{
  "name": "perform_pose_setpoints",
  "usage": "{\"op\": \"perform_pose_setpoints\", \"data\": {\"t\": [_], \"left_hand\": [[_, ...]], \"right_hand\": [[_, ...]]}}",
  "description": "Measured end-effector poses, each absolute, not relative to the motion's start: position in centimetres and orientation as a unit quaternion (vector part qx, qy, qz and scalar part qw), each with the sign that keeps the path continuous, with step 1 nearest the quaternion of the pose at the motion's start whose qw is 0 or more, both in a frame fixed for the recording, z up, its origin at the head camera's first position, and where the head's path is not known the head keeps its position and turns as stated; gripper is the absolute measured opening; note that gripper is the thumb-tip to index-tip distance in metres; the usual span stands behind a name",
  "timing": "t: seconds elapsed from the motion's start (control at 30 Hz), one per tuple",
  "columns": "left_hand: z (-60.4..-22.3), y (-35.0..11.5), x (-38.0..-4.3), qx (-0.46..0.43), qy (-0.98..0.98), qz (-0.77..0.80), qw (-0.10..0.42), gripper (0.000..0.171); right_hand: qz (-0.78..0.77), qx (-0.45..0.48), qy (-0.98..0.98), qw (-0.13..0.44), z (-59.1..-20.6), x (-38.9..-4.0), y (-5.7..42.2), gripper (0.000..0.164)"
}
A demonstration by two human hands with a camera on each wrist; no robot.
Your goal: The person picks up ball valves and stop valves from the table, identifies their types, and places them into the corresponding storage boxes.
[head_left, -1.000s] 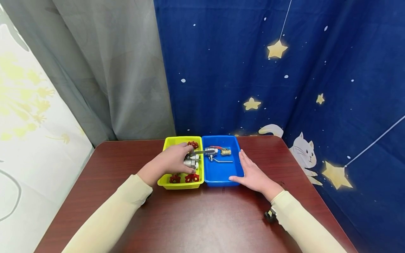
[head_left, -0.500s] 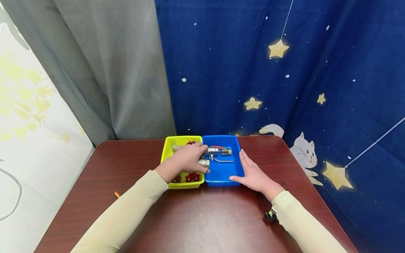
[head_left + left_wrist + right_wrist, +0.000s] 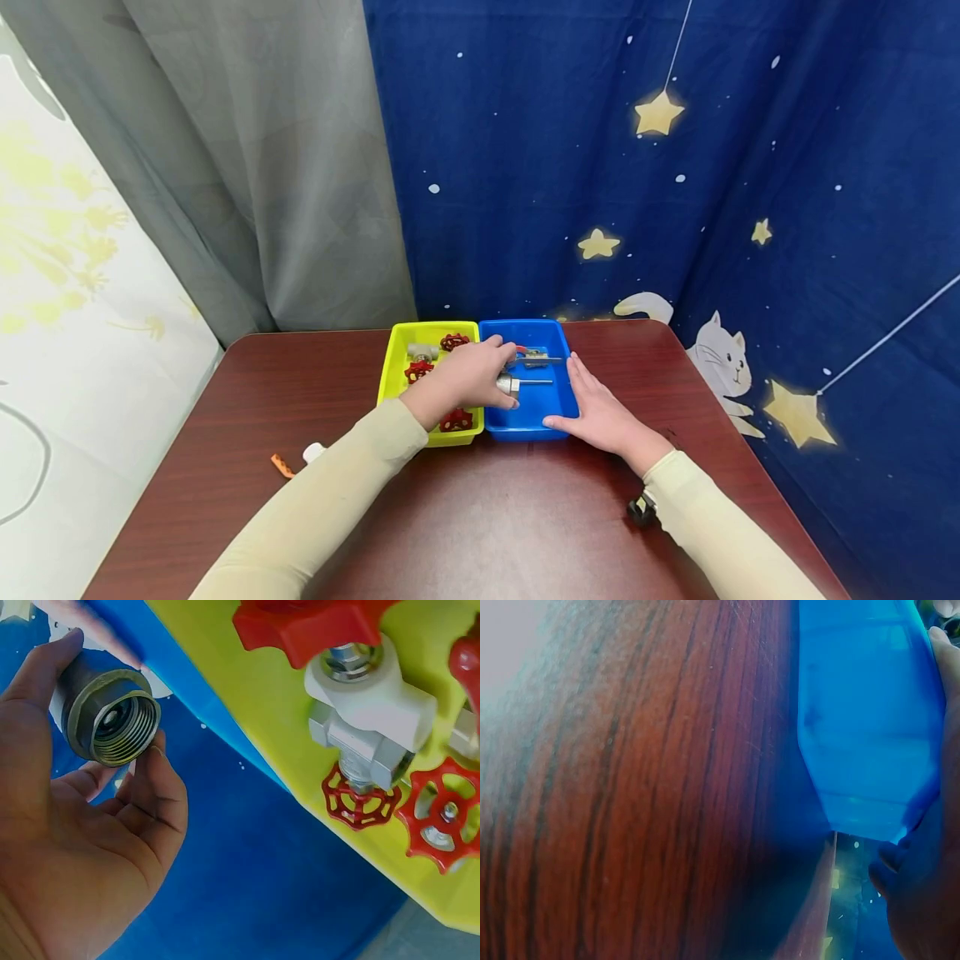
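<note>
My left hand is over the blue tray, near the divide between the two trays. Its thumb and fingers grip a metal ball valve. The left wrist view faces that valve's round threaded opening. Under and beside the hand, a brass fitting and a thin metal lever show in the blue tray, the rest partly hidden. My right hand rests with straight fingers along the blue tray's right side, thumb at the front rim.
The yellow tray stands against the blue one and contains several red-wheeled valves. An orange strip and a small white object show beside the left sleeve. Curtains hang behind the brown table.
My left hand has carried the ball valve rightward from the yellow tray to over the blue tray. The orange strip and white object have come into view. My right hand has stayed in place.
</note>
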State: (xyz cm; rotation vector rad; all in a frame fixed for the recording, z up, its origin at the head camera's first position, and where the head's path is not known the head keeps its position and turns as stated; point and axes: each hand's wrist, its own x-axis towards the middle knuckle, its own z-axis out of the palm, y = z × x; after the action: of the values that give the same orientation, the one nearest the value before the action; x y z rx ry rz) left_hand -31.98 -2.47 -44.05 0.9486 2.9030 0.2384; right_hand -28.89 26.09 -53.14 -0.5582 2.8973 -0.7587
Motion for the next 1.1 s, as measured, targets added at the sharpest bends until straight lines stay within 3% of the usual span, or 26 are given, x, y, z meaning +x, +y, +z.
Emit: {"op": "perform_pose_setpoints", "data": {"t": [0.53, 1.1], "left_hand": [[-44.3, -1.1, -32.8, 0.296, 0.952, 0.052, 0.06, 0.094], [-44.7, 1.8, -33.7, 0.244, 0.956, 0.045, 0.154, 0.098]], "right_hand": [[-0.249, -0.188, 0.949, 0.047, -53.3, -29.0, 26.1, 0.121], [-0.253, -0.189, 0.948, 0.042, -53.3, -28.9, 26.1, 0.121]]}}
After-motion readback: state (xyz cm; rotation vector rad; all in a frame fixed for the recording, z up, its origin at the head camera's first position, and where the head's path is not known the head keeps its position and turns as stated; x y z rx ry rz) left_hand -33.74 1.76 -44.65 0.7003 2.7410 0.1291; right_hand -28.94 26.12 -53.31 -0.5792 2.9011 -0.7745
